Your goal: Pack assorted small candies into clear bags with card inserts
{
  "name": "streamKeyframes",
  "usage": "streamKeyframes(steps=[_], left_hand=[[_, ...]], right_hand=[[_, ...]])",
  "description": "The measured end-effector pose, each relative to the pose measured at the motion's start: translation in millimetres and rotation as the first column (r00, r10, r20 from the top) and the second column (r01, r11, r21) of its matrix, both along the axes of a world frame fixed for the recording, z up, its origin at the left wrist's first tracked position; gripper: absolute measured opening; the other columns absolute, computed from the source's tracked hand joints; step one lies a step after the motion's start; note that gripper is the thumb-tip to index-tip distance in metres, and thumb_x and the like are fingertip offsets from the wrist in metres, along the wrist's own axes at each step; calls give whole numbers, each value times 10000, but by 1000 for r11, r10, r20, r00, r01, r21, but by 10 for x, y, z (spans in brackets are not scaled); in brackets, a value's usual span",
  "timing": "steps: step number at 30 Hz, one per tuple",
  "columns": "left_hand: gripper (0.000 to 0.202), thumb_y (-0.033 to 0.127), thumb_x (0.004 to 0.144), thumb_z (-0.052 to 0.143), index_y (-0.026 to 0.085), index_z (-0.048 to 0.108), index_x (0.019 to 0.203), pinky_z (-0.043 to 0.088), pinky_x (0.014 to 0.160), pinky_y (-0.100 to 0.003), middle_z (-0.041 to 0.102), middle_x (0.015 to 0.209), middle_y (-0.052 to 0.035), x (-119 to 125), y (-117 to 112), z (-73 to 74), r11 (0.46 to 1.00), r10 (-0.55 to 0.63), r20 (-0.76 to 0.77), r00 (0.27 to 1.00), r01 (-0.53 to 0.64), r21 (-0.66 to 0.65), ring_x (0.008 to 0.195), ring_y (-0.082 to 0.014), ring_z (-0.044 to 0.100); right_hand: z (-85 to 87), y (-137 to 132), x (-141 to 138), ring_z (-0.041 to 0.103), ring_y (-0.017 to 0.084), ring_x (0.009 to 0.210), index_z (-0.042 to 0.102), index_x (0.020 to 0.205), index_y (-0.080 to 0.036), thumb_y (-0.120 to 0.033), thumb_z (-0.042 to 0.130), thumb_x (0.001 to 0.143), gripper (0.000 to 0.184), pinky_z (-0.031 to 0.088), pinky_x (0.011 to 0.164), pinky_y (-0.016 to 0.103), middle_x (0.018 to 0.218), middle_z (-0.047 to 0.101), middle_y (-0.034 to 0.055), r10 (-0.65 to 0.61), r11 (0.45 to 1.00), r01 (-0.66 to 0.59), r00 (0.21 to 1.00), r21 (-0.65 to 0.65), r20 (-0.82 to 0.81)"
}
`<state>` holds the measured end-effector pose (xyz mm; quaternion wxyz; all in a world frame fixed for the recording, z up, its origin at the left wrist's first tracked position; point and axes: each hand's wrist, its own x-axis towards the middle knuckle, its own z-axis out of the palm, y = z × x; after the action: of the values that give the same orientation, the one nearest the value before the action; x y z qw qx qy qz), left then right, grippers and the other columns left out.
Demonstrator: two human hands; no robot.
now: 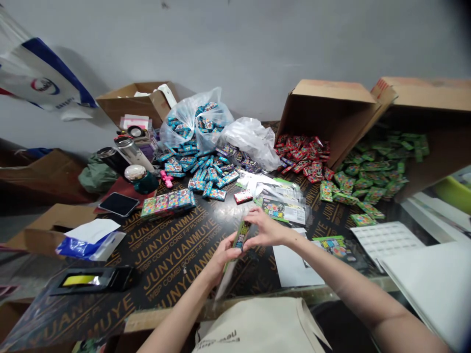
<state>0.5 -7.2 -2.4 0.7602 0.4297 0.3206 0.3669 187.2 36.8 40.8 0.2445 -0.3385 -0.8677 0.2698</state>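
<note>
A slim green-and-black printed packet [241, 236] is held upright over the near middle of the table. My left hand [225, 255] grips its lower left side, thumb across the front. My right hand [264, 228] is closed on its right side and top edge. A clear strip, perhaps plastic film, hangs below the packet. Just beyond my hands lies a small red-and-white box [243, 196]. Flat printed green-and-black sleeves [283, 210] in clear plastic are to the right of it. On the left, a row of colourful small boxes [168, 203] stands packed together.
Blue packets [209, 177] are heaped at the back, partly in a clear bag [217, 100]. Tipped cartons [327, 93] spill red packets [312, 157] and green packets [371, 171]. Bottles [134, 153], a phone [118, 204] and a tape dispenser [121, 279] are on the left.
</note>
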Motion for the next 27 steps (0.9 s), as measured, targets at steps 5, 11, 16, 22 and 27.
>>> streamKeyframes(steps=[5,11,16,22,27], left_hand=[[387,320,657,651,127,631,993,409,683,-243,664,812,-39,-29,-33,135,993,34,-67,997,-41,-114,710,-156,572],[328,371,705,616,120,626,916,417,589,-228,652,720,-27,-31,8,134,956,209,-165,964,-237,-172,617,-136,556],[346,445,714,584,105,614,654,376,527,-211,579,568,-8,-59,41,13,978,201,-367,908,-163,133,539,-121,502],[429,508,716,550,111,562,554,353,460,-210,544,509,-11,-106,174,-156,927,369,-454,811,-290,237,476,-111,467],[369,471,679,615,108,604,746,430,491,-233,615,628,-31,-146,201,-244,961,276,-403,873,-242,136,557,-154,552]], right_hand=[[2,-12,42,495,223,961,444,1233,-230,-456,754,541,791,313,914,375,1060,576,58,-23,989,17,999,-147,-41],[-256,-95,-112,496,207,1043,368,1285,-273,-358,756,572,816,371,909,364,1208,498,62,-524,845,401,753,-355,-397],[-411,-104,-177,586,174,740,629,913,-154,-407,648,693,335,465,675,291,808,643,40,-489,750,137,774,-647,-403],[-465,-216,-122,576,119,617,509,1130,-215,-334,706,645,537,455,534,221,765,634,-4,-459,557,-103,789,-824,-409],[-763,-428,-65,578,117,572,570,988,-143,-323,768,544,518,467,563,243,713,631,-3,-419,459,-161,828,-874,-373]])
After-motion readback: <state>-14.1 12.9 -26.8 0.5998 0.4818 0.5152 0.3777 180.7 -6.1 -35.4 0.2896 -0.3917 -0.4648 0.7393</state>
